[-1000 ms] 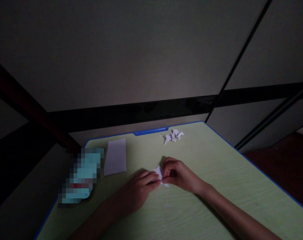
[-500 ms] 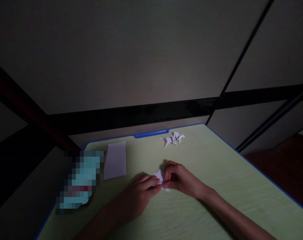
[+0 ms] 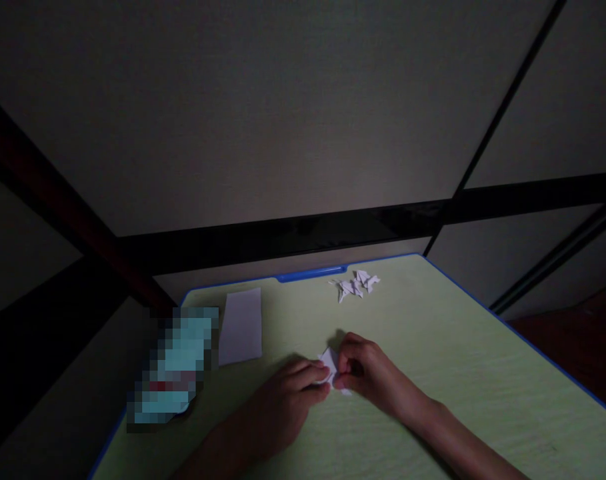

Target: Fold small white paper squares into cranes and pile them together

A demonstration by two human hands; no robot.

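A small white piece of folded paper (image 3: 329, 358) lies low over the table between my two hands, partly covered by the fingers. My left hand (image 3: 295, 397) pinches its left side, thumb and fingertips resting on the paper. From the right, my right hand (image 3: 363, 365) grips the opposite edge with thumb and curled fingers. A small corner of paper shows below the right thumb. Farther back lie small folded paper figures (image 3: 355, 285), close together. To the left is a flat sheet of white paper (image 3: 241, 327).
The pale green table (image 3: 433, 333) has a blue rim and a blue grooved strip (image 3: 311, 273) at its far edge. A blurred light-blue object (image 3: 183, 360) lies at the left edge. Behind stand cabinet panels (image 3: 283, 133) with a black band.
The whole view has shifted slightly, so the table appears lower and farther right. Both hands keep hold of the folded paper, with only slight finger movement.
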